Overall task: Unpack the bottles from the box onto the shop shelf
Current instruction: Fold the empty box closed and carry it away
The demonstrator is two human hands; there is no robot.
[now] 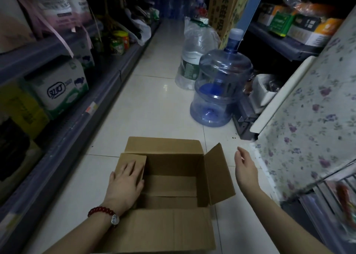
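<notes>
Fingers [133,170] of the left hand [125,186] lie flat and spread on the left flap [133,167] of the cardboard box [169,176], pressing on it without gripping anything. A red bead bracelet [102,211] circles that wrist. To the right of the box, the right hand [245,169] hangs in the air with its fingers loosely extended, released and holding nothing, apart from the upright right flap [217,173].

One box sits on the pale tiled floor [154,103], its four flaps open; inside, only bare cardboard bottom shows, and no bottles are visible within it. Beyond the box stand two large water jugs: a blue-tinted empty one [219,88] nearer, and a clear one [194,61] wrapped in plastic just behind it, touching or almost so.

Left of the box runs a grey shop shelf [107,92] bearing white cartons with printed labels [59,88], a yellow carton [21,107] and green-lidded jars [119,42] farther along. Right of the box, a floral-patterned cloth [312,119] drapes over a unit close beside the right hand, with dark shelving and packaged goods [296,24] beyond it.
</notes>
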